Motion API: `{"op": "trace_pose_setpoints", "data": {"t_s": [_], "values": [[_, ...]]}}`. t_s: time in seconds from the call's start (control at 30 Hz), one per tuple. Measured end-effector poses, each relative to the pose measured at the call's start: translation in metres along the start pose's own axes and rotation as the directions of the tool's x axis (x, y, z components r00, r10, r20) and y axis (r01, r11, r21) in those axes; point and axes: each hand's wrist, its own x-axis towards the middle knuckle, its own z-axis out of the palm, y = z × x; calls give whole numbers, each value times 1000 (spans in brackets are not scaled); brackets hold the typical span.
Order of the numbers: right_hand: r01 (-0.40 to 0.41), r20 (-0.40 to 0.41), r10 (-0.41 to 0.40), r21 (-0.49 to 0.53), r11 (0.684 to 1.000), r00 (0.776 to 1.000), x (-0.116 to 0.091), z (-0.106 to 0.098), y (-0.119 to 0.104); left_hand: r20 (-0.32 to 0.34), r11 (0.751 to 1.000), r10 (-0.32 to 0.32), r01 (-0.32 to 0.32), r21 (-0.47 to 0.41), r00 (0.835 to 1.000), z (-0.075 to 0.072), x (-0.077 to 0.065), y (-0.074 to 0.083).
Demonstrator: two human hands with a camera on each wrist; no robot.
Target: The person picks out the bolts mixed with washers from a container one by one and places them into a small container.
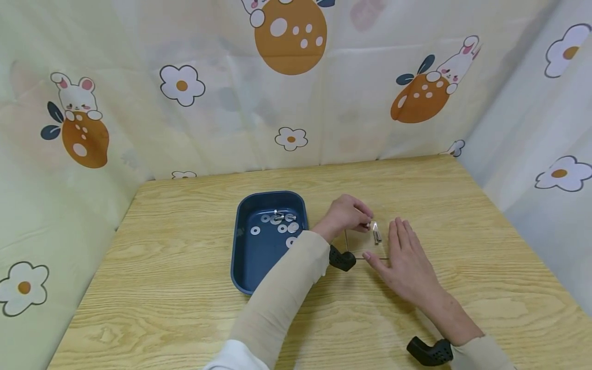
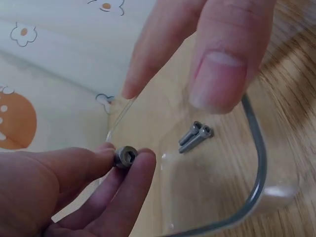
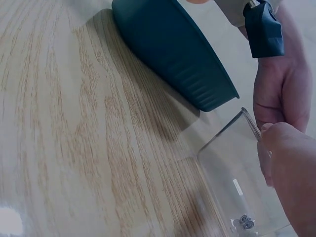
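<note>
My left hand (image 1: 347,213) pinches a socket-head bolt (image 2: 127,157) between thumb and fingers, its hex recess facing the left wrist camera. The bolt is held over a clear, see-through box (image 2: 256,173) with rounded corners. Inside that box lie two more socket-head bolts (image 2: 205,131), side by side. Along the box's right side is my right hand (image 1: 409,264), fingers straight and thumb spread toward the near rim. In the right wrist view the box wall (image 3: 221,134) shows beside the right thumb, with the bolts (image 3: 247,223) at the bottom.
Left of the clear box stands a dark blue tray (image 1: 263,264), holding several flat washers (image 1: 255,230) and a few bolts (image 1: 279,217). My left forearm (image 1: 282,295) crosses over its near right side. A patterned curtain (image 1: 222,123) hangs behind the wooden table (image 1: 162,267).
</note>
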Motion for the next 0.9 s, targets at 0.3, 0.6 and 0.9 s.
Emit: {"op": "trace_pose_setpoints", "data": {"t_s": [0.3, 0.6, 0.9], "values": [[-2, 1, 2, 7, 1000, 1000, 0, 0, -1, -64, 961, 45, -26, 276, 997, 12, 3, 0], [1, -7, -2, -2, 1000, 1000, -1, 0, -2, -58, 838, 47, -8, 546, 997, 15, 5, 3], [-2, -5, 2, 1, 1000, 1000, -1, 0, -2, -28, 839, 25, -5, 544, 999, 16, 10, 1]]}}
